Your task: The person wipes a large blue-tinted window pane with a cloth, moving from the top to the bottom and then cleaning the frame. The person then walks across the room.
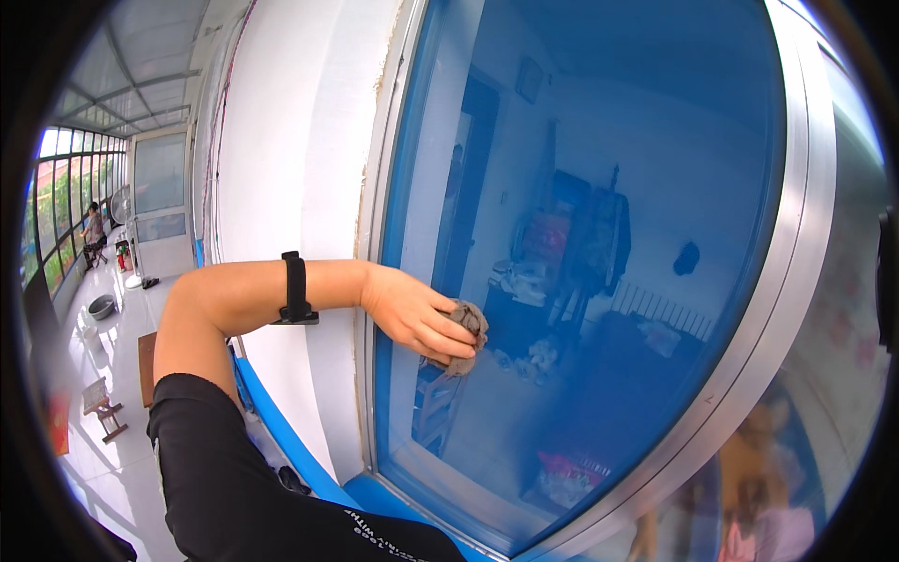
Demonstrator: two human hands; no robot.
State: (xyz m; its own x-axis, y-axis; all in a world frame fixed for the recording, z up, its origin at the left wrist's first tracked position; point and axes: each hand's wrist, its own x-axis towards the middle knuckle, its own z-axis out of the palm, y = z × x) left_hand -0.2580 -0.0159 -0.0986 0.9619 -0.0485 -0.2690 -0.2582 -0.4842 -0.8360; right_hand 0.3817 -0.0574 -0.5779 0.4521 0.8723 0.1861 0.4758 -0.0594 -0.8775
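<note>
My left hand (419,319) is closed around a crumpled brown-grey cloth (467,334). The cloth rests against the blue-tinted glass pane (653,154) of a window, near its left side. My arm reaches across from the left, with a black strap (298,288) around the forearm. A silver metal frame (793,204) borders the pane on the right. Through or on the glass show a dark hanging garment, a railing and plastic bags; how much is reflection I cannot tell. My right hand is out of view.
White wall (281,175) and a blue ledge (274,414) lie left of the window. Along the tiled corridor (119,506) stand a small folding stool (104,407), a grey basin (102,306) and a standing fan (121,204). A person (93,232) sits at the far end.
</note>
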